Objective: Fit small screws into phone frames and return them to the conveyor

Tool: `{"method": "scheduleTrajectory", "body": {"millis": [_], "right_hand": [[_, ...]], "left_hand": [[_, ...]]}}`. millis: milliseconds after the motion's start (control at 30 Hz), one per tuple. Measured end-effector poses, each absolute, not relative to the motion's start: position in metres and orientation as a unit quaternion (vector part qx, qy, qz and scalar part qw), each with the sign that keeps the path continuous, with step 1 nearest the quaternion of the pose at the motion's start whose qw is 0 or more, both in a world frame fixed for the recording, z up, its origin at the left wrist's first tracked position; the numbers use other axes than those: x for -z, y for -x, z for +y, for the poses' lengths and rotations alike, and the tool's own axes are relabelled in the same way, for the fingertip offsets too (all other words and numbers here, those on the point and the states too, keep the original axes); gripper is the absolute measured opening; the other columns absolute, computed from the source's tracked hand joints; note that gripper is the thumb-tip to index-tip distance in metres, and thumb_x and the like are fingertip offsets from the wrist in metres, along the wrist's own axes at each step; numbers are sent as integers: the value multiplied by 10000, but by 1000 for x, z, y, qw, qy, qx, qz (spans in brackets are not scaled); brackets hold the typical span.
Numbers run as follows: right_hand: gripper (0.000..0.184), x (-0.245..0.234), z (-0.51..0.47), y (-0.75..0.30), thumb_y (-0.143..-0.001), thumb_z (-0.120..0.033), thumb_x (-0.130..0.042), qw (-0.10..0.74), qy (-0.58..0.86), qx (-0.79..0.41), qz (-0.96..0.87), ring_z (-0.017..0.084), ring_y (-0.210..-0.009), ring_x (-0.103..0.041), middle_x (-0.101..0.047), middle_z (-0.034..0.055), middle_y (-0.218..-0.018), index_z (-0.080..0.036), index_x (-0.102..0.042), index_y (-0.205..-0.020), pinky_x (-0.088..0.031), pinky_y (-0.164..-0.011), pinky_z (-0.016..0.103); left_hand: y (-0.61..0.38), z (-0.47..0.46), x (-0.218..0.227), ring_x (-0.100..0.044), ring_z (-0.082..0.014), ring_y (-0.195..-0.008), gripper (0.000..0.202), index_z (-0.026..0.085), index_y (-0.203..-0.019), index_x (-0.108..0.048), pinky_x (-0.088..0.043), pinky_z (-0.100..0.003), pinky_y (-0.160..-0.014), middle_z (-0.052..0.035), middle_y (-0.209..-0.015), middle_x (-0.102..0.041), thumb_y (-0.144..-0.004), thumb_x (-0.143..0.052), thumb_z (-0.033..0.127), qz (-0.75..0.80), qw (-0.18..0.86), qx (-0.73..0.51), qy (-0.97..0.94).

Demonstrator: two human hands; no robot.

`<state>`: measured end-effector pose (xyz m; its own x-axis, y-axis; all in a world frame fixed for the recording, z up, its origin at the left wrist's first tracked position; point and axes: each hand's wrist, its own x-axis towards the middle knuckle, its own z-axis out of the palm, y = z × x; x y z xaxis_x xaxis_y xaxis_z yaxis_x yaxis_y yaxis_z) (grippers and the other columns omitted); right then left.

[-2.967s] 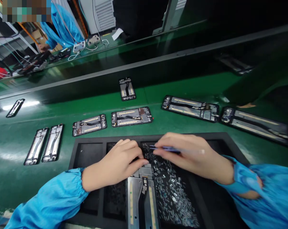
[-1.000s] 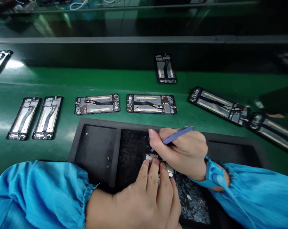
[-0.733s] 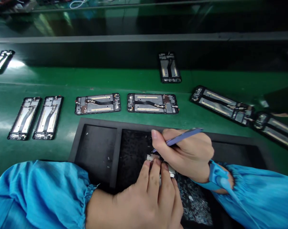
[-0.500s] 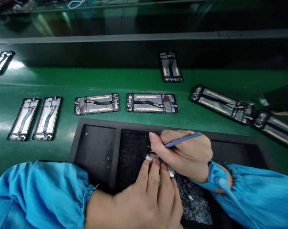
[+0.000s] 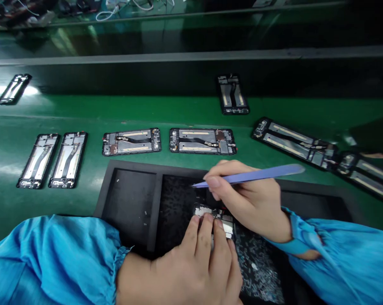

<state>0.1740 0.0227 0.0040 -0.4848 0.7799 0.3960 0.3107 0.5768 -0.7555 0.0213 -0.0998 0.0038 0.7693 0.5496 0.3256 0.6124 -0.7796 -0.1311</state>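
Note:
My left hand [image 5: 207,258] lies over an opened phone [image 5: 228,226] in a black compartment tray [image 5: 158,199], its fingers bent onto the phone and holding it. Most of that phone is hidden under the hand; its top end with silver plates shows past the fingertips. In my right hand [image 5: 251,199] are purple-blue tweezers [image 5: 261,173], pinched between thumb and fingers. Their dark tips point left, above the tray's middle compartment and apart from the phone. Whether the tips grip anything is too small to tell.
Several opened phones lie on the green bench, among them one phone [image 5: 202,141] just behind the tray and one [image 5: 295,142] at right. Small pale bits [image 5: 261,271] are scattered in the tray. A raised dark ledge [image 5: 131,76] runs behind, with cables [image 5: 105,16] beyond.
My right hand has lifted the tweezers off the phone's top end, and they now lie flatter, tips to the left. My left hand stays on the phone. The view has shifted slightly.

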Motion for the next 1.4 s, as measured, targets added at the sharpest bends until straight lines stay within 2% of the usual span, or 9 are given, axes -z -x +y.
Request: {"method": "scheduleTrajectory", "body": {"millis": [100,200,367,667,1033,1233,1400], "right_hand": [[145,-4,33,-175,-999,-270,-591,269,305,-381,-831,135,-655,-673,-739,25,-827,-203,-703,-937,-522,-548,233],[131,-5,40,-180,-989,-276,-603,235,287,-384,-845,138,-659,-673,-738,34,-832,-199,-700,-947,-523,-549,233],[76,-2,44,-190,-973,-251,-650,240,262,-375,-856,146,-718,-699,-757,42,-878,-209,-697,-930,-552,-613,245],[130,4,41,-185,-989,-261,-637,243,279,-367,-853,141,-688,-717,-772,36,-838,-199,-722,-911,-544,-575,231],[137,5,39,-183,-1002,-261,-624,240,270,-375,-853,144,-695,-723,-768,36,-864,-199,-731,-941,-551,-579,229],[78,-8,33,-198,-1006,-221,-610,289,269,-381,-836,124,-741,-718,-738,0,-880,-238,-682,-981,-572,-646,210],[123,-7,20,-217,-1038,-209,-544,265,280,-387,-837,150,-839,-735,-744,30,-946,-228,-662,-1067,-605,-734,244]], "left_hand": [[-22,-102,0,-716,-393,-1138,585,-17,-1288,-661,-560,-540,-1013,-292,-1261,-695,-1059,-453,480,-303,120,130,936],[-21,-102,0,-723,-381,-1126,613,-11,-1290,-665,-578,-520,-988,-288,-1255,-699,-1068,-426,507,-301,124,128,937],[-20,-99,-4,-732,-367,-1111,595,4,-1269,-683,-602,-488,-953,-259,-1227,-723,-1068,-437,507,-309,126,134,933],[-18,-98,-5,-734,-381,-1106,664,17,-1246,-700,-586,-508,-974,-258,-1214,-728,-1073,-400,583,-307,126,140,933],[-17,-98,-6,-738,-355,-1101,543,30,-1269,-689,-586,-488,-983,-221,-1226,-736,-1073,-439,470,-313,128,133,932],[-18,-99,-8,-730,-364,-1120,544,16,-1284,-674,-579,-494,-988,-236,-1234,-727,-1078,-417,449,-311,118,117,936],[-19,-98,-12,-739,-378,-1101,511,24,-1258,-693,-597,-493,-959,-222,-1206,-741,-1068,-414,407,-303,119,117,938]]}}
